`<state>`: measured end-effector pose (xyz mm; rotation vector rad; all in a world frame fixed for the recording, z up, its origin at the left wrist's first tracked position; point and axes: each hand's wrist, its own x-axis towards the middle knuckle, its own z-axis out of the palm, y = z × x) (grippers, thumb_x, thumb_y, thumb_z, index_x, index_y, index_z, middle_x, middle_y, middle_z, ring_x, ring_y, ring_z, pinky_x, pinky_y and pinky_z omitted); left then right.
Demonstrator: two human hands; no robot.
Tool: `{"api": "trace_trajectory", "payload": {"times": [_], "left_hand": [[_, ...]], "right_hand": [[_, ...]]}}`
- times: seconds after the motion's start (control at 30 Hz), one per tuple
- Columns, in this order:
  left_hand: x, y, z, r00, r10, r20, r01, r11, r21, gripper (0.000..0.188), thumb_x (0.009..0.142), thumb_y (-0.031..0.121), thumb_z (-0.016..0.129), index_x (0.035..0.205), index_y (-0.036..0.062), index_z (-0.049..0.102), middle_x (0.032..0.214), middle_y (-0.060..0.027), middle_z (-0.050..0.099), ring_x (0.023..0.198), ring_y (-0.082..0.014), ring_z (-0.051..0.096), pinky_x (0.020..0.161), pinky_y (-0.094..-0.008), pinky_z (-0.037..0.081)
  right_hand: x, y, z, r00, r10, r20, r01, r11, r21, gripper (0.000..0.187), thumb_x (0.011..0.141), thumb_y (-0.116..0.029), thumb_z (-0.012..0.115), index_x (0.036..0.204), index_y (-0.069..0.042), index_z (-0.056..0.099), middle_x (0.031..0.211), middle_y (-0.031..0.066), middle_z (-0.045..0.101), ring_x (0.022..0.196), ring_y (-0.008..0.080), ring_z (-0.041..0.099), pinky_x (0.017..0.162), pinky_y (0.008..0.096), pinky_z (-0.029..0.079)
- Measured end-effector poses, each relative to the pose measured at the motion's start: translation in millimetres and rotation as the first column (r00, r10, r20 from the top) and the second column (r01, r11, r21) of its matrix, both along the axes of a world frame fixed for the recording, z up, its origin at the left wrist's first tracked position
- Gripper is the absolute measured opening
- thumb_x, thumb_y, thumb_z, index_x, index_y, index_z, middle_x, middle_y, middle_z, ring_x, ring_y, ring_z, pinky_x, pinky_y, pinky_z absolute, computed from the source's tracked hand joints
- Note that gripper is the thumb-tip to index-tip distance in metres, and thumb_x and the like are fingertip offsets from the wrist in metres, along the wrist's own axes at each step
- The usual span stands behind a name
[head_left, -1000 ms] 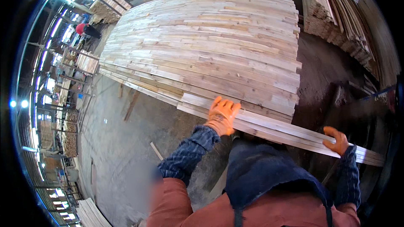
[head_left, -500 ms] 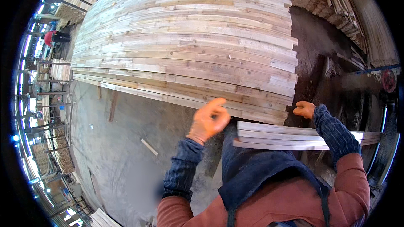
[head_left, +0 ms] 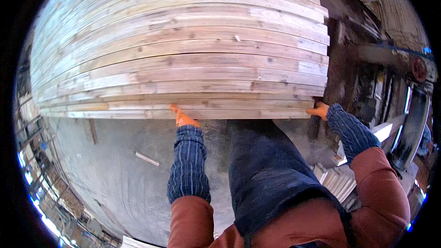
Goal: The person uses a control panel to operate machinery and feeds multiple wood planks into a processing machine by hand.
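Observation:
A broad stack of pale wooden strips (head_left: 202,46) lies in front of me, its strips running left to right. Along its near side, a little lower than the top layer, is the nearest wooden strip (head_left: 257,114). My left hand (head_left: 186,117), in an orange glove, is closed over this strip's near edge, with one digit on top and the other fingers hidden. At the strip's right end, my right hand (head_left: 320,110), also in orange, pinches the corner with its fingers together. A small wood chip (head_left: 237,38) rests on the top layer.
Machinery with a red round wheel (head_left: 419,69) and a dark roller (head_left: 410,128) stands at the right. Short pale pieces (head_left: 337,181) lie low beside my right arm. An offcut (head_left: 147,159) is on the grey floor (head_left: 119,179). More timber (head_left: 404,9) is stacked far right.
My left hand has come down and left onto the near strip. The right hand has moved slightly to the strip's end. My view has shifted closer to the stack.

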<state>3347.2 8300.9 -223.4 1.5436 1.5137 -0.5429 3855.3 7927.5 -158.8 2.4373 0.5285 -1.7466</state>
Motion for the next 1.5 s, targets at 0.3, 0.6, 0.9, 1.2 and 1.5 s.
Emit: {"api": "trace_trajectory", "payload": {"times": [0.3,0.6,0.9,1.2,1.5], "left_hand": [[-15.5,-0.9,-21.1,0.069,0.957,0.282,-0.875,0.194,-0.444,0.074,0.097,0.067,0.056,0.149,0.0153,0.049,0.149,-0.0052,0.056,0.136,-0.0277,0.050,0.109,-0.0514,0.046],[-11.7,1.1,2.7,-0.109,0.975,0.195,-0.775,0.039,-0.631,0.075,0.093,0.070,0.059,0.146,0.0171,0.052,0.148,-0.0051,0.055,0.134,-0.0306,0.050,0.108,-0.0565,0.044],[-34.3,-43.7,58.0,-0.062,0.924,0.376,-0.741,0.210,-0.638,0.072,0.099,0.062,0.053,0.153,0.0149,0.044,0.153,-0.0081,0.049,0.138,-0.0328,0.046,0.115,-0.0553,0.037],[42.5,-178.1,131.9,0.344,0.739,0.579,-0.177,0.657,-0.733,0.043,0.096,0.018,0.066,0.136,0.0043,0.057,0.136,-0.0172,0.061,0.132,-0.0301,0.053,0.119,-0.0486,0.036],[11.3,-69.8,216.7,0.119,0.933,0.339,-0.473,0.354,-0.807,0.076,0.095,0.060,0.049,0.153,0.0120,0.039,0.155,-0.0138,0.044,0.142,-0.0344,0.041,0.121,-0.0521,0.029]], "right_hand": [[-63.5,-48.6,-47.1,0.975,0.098,0.200,-0.145,0.962,0.233,0.074,0.088,-0.018,0.077,0.154,-0.011,0.043,0.146,0.0155,0.056,0.135,0.0318,0.054,0.109,0.0428,0.048],[-79.6,-36.4,-39.2,0.340,-0.930,-0.143,0.901,0.278,0.334,0.077,0.097,-0.058,0.063,0.157,-0.014,0.042,0.148,0.0107,0.057,0.128,0.0304,0.057,0.105,0.0482,0.047],[-78.1,44.6,38.7,0.877,0.476,0.067,-0.475,0.879,-0.031,0.068,0.089,-0.050,0.067,0.139,-0.004,0.060,0.141,0.0240,0.061,0.126,0.0398,0.061,0.108,0.0454,0.048],[-319.1,371.3,117.5,0.614,0.494,-0.616,-0.039,0.798,0.601,0.107,0.079,-0.057,0.080,0.161,-0.009,0.031,0.150,0.0252,0.051,0.140,0.0357,0.049,0.119,0.0408,0.035],[-198.0,274.0,156.9,0.652,0.415,-0.635,-0.053,0.860,0.508,0.111,0.070,-0.051,0.088,0.159,-0.007,0.037,0.157,0.0221,0.044,0.144,0.0337,0.043,0.120,0.0416,0.032]]}}
